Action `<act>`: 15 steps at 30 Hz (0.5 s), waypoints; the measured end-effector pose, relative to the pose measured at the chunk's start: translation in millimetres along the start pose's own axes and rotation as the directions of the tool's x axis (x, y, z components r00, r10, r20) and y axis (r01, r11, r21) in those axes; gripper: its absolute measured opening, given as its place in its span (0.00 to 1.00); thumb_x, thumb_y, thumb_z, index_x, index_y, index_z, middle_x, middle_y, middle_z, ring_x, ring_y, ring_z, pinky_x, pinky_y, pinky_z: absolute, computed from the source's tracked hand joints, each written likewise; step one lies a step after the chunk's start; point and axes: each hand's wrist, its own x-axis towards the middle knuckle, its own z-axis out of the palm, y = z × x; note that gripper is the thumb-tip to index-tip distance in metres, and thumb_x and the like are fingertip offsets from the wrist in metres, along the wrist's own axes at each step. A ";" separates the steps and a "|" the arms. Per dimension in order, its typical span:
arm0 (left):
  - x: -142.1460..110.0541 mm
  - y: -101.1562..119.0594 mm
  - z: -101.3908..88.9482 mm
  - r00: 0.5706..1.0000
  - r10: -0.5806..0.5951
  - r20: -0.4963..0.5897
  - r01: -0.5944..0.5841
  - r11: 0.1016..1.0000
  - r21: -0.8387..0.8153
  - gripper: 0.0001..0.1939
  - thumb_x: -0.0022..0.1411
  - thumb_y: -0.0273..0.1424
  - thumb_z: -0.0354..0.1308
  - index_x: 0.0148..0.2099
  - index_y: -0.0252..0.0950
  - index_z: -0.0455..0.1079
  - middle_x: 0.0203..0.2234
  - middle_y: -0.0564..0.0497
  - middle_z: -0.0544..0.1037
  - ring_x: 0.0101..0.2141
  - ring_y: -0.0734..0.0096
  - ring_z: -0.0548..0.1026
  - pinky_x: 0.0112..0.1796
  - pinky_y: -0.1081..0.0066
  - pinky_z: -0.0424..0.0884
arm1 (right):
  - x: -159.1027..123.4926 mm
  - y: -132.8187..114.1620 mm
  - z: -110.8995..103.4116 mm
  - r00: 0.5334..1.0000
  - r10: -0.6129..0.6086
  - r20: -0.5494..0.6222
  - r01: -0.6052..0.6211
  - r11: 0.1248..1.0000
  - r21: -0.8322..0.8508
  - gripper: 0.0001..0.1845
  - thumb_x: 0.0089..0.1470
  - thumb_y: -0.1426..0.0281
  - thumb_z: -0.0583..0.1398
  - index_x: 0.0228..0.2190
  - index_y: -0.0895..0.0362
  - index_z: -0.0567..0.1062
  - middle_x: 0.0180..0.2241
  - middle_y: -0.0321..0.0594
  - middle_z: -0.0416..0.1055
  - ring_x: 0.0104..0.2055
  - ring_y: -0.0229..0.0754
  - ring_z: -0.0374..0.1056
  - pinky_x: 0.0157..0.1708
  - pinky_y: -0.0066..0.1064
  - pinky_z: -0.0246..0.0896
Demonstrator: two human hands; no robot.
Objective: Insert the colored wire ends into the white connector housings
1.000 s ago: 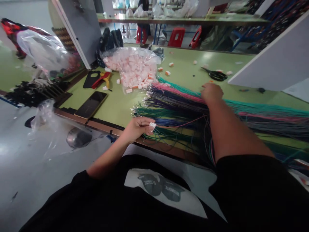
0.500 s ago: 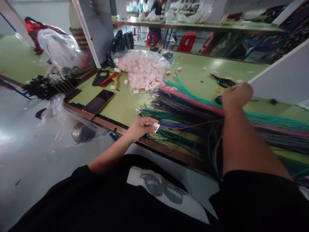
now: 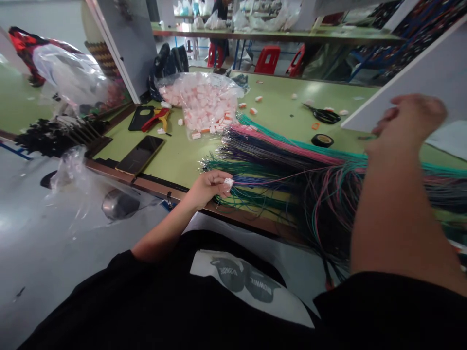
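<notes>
Near the front edge of the table, my left hand (image 3: pixel 207 188) pinches a small white plastic connector (image 3: pixel 228 182) between thumb and fingers. A pink wire and thin green wires trail from it to the right. Bundles of wires (image 3: pixel 277 146) in teal, pink, black, grey, green and blue lie across the table beside and beyond this hand, with bare metal ends toward the left. My right hand (image 3: pixel 414 116) is raised above the right side of the table, near the white partition. Its fingers are curled and slightly blurred, and whatever they may hold is hidden.
A clear bag of white and orange connectors (image 3: pixel 207 99) lies behind the wires, with loose ones around it. Left are a phone (image 3: pixel 140 154), red-and-yellow pliers (image 3: pixel 157 119) and a black case (image 3: pixel 140 117). Right are scissors (image 3: pixel 324 115), black tape (image 3: pixel 322 140) and a partition (image 3: pixel 404 73).
My right hand has moved right and slightly up, away from over the scissors and tape. My left hand still holds the connector. The whole view has shifted a little.
</notes>
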 end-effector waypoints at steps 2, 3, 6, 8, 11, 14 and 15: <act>-0.4 0.8 0.5 1.000 0.002 -0.001 -0.002 1.000 -0.023 0.18 0.42 0.30 0.72 0.37 0.32 0.72 0.21 0.56 0.78 0.21 0.77 0.77 0.25 0.76 0.73 | -16.3 -30.3 -5.6 0.975 0.210 0.069 -0.213 0.977 0.035 0.29 0.60 0.60 0.49 0.28 0.71 0.80 0.26 0.49 0.75 0.22 0.28 0.63 0.23 0.38 0.45; -0.6 1.2 0.7 1.000 0.002 0.001 -0.002 0.999 -0.033 0.19 0.42 0.30 0.73 0.37 0.32 0.72 0.21 0.56 0.78 0.21 0.77 0.77 0.25 0.77 0.73 | -29.0 -47.9 -7.0 0.939 0.202 0.279 -0.223 0.974 0.046 0.22 0.58 0.63 0.54 0.32 0.69 0.81 0.28 0.47 0.76 0.24 0.27 0.63 0.25 0.37 0.48; -1.3 1.9 0.4 1.000 0.011 0.007 -0.011 0.999 -0.043 0.20 0.41 0.31 0.74 0.37 0.33 0.72 0.21 0.57 0.78 0.21 0.77 0.77 0.26 0.77 0.73 | -73.3 -94.5 -6.4 0.634 -0.090 0.768 -0.047 0.987 0.154 0.11 0.53 0.69 0.60 0.31 0.62 0.82 0.29 0.38 0.77 0.27 0.29 0.64 0.32 0.32 0.55; -1.4 1.6 -0.6 1.000 0.023 0.020 -0.022 0.999 -0.040 0.21 0.42 0.33 0.74 0.37 0.33 0.71 0.21 0.56 0.78 0.21 0.77 0.77 0.25 0.77 0.73 | -100.1 -112.2 -3.0 0.405 -0.235 0.884 -0.043 0.961 0.275 0.11 0.51 0.67 0.61 0.33 0.58 0.82 0.28 0.35 0.76 0.28 0.32 0.66 0.34 0.30 0.57; -1.3 0.3 -2.3 0.998 0.039 0.046 -0.038 0.999 -0.031 0.21 0.42 0.34 0.74 0.37 0.32 0.71 0.21 0.56 0.78 0.22 0.77 0.76 0.25 0.77 0.73 | -130.6 -119.9 3.9 0.348 -0.335 0.875 -0.088 0.918 0.387 0.14 0.51 0.62 0.59 0.35 0.55 0.81 0.28 0.34 0.76 0.29 0.36 0.68 0.32 0.29 0.59; -1.3 -0.9 -3.5 0.997 0.051 0.063 -0.050 0.999 -0.021 0.21 0.43 0.34 0.73 0.38 0.32 0.71 0.22 0.56 0.78 0.22 0.76 0.76 0.26 0.76 0.72 | -150.2 -120.7 8.5 0.489 -0.347 0.800 -0.031 0.910 0.414 0.12 0.50 0.64 0.58 0.32 0.55 0.79 0.28 0.34 0.76 0.27 0.36 0.67 0.30 0.28 0.57; -1.4 -1.1 -3.7 0.996 0.055 0.069 -0.054 0.998 -0.019 0.20 0.44 0.33 0.73 0.38 0.33 0.71 0.22 0.55 0.78 0.23 0.76 0.77 0.26 0.76 0.73 | -154.5 -121.4 9.2 0.534 -0.345 0.771 -0.004 0.912 0.411 0.10 0.50 0.66 0.57 0.30 0.55 0.79 0.27 0.34 0.76 0.27 0.35 0.66 0.29 0.27 0.56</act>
